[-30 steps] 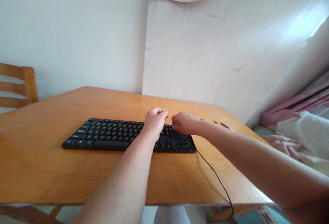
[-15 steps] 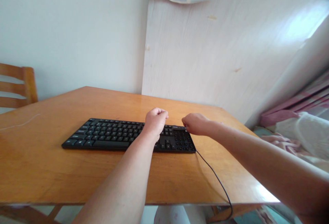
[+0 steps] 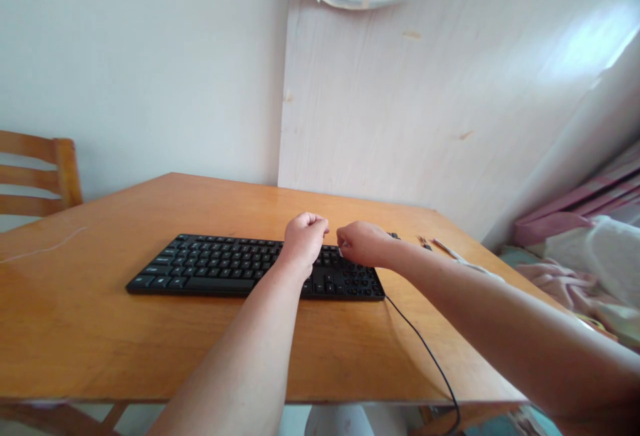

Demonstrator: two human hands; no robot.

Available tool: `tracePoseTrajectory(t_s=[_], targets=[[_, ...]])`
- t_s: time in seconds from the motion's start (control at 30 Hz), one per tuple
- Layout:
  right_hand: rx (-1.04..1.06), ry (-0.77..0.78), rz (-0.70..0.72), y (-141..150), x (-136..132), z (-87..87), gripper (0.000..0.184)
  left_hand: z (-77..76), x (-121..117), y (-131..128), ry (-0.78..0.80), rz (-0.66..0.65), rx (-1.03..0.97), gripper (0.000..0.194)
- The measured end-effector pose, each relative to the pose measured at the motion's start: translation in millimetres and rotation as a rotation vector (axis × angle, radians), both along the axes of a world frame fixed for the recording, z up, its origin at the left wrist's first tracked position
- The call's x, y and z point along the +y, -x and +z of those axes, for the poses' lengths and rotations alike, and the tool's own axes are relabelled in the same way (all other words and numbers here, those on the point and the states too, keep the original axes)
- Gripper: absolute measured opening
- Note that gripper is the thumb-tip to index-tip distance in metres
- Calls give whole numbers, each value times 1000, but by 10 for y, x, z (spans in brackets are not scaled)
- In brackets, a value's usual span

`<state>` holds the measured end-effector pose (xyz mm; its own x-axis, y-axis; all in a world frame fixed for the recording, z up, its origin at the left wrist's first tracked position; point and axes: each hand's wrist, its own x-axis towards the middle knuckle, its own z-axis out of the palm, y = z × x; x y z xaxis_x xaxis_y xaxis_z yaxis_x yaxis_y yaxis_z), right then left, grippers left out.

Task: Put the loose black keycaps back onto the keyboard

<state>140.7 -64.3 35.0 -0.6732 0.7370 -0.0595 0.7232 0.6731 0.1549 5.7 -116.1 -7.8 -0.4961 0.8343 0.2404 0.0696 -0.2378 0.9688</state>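
Observation:
A black keyboard (image 3: 220, 284) lies on the wooden table, its number pad at the right end showing bare round sockets without keycaps. My left hand (image 3: 305, 236) is closed above the right-centre keys, fingertips pinched together; whether anything is in them is hidden. Close beside it, my right hand (image 3: 364, 243) is closed over the upper part of the number pad. A small white bit shows at its fingertips, too small to name. From the keyboard's right corner a black cable (image 3: 425, 346) runs down over the table's front edge.
Small black pieces (image 3: 393, 235) lie behind my right wrist on the wooden table (image 3: 100, 329). Farther right are a dark-tipped small item (image 3: 425, 243) and a thin pale tool or cord (image 3: 450, 251). A wooden chair (image 3: 65, 169) stands left; cloth (image 3: 555, 273) lies right.
My right hand has moved left across the number pad, closer to my left hand. Small items behind the right forearm have come into view. The left hand stays nearly in place.

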Motion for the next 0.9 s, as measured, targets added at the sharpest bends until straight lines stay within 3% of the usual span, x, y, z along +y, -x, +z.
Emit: tracePoseTrajectory(t_s=[0.33, 0.4, 0.53, 0.6, 0.77, 0.9], targets=[[189, 78, -87, -506, 182, -80, 17, -25, -5, -19, 43, -21, 23, 13], [358, 181, -99, -576, 177, -111, 17, -22, -18, -36, 52, -43, 40, 13], [887, 543, -85, -627, 96, -187, 20, -16, -47, -79, 51, -124, 124, 15], [1011, 621, -55, -624, 56, -235, 22, -19, -61, -101, 56, -175, 191, 20], [1143, 640, -37, -625, -3, -364, 26, -21, -121, -170, 44, -339, 408, 35], [1134, 634, -52, -651, -57, -375, 29, -27, -136, -214, 3, -388, 586, 31]])
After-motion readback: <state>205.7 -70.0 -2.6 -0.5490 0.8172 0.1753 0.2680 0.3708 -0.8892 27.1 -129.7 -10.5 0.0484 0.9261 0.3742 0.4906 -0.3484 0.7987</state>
